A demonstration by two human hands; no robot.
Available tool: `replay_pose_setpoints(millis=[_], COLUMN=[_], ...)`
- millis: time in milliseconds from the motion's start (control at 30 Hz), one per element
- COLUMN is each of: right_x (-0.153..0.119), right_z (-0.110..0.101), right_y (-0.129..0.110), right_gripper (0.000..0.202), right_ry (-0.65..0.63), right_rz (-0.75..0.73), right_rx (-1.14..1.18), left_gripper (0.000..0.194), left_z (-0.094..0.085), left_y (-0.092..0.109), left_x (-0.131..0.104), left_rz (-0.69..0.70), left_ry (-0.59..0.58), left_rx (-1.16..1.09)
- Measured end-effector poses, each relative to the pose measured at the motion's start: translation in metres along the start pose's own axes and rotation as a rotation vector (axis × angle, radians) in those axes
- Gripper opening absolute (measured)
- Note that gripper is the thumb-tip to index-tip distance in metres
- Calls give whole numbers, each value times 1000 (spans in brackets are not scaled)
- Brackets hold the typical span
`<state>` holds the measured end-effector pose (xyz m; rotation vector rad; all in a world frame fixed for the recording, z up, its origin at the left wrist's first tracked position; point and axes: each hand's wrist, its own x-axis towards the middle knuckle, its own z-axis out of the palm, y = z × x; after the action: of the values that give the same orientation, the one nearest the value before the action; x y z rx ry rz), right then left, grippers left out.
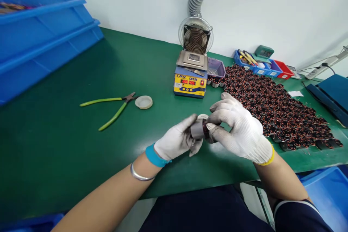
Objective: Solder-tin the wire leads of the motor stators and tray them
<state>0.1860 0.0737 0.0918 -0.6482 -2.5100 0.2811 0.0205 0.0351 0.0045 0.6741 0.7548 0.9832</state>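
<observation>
The grey cylindrical part (197, 129) was located between the two gloved hands, above the green table (67, 141). The left hand (178, 137) gripped its body from the left; the right hand (239, 127) was held narrow, fingertips closed on the dark right end. To the far left of the left hand, two blue bins (49, 29) were stacked; the upper bin contained reddish and tan items (13, 6), too small to identify. Nearer the left hand, green-handled pliers (114, 116) lay spread, the head just beside a shallow white dish (144, 102). Beyond the hands stood a blue-and-yellow heating unit (189, 83) with a lit red display. To its right, a purple tray (223, 69) contained small pieces, not identifiable. Beyond the right hand, a blue tray (237, 58) held yellow pen-like tools (246, 58), and a red tray (285, 75) was positioned farther right. Wire-topped cylinders (280, 105) stood in close rows beyond and to the right of the right hand. A blue bin (326, 192) was positioned below table level, right of the right forearm.
</observation>
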Motion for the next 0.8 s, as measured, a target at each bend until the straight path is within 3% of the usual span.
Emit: replay_pose_setpoints(millis=[33,100,167,233,300,367,433,500,600,733,800], right_x=[-1,-6,-14,-24,-33,-37,-35,-31,-27,-34,-41], right_z=[1,3,3,2,3,10,27,49,69,59,51], right_y=[2,9,21,36,46,46,34,17,2,11,19], right_gripper=[9,13,13,12,16,18,27,51,64,54,54], right_ry=[3,18,60,182,324,344,227,122,97,78,22], right_rz=[23,118,314,540,691,739,718,653,548,337,204], right_rx=[11,75,224,427,564,583,566,604,666,284,89], left_gripper=[58,56,53,51,54,61,69,75,77,95,82], left_z=[3,5,-1,-12,-22,-24,-19,-9,0,-5,-9], left_y=[-1,-5,-9,-12,-15,-20,-28,-38,-47,-30,-16], left_x=[-3,-7,-8,-5,0,6,12,14,10,-7,-12], left_rz=[96,387,702,940,1047,1079,1069,1036,945,988,1020], left_ry=[50,291,543,678,731,772,753,656,529,290,220], left_rx=[52,240,528,768,829,756,665,627,649,901,1063])
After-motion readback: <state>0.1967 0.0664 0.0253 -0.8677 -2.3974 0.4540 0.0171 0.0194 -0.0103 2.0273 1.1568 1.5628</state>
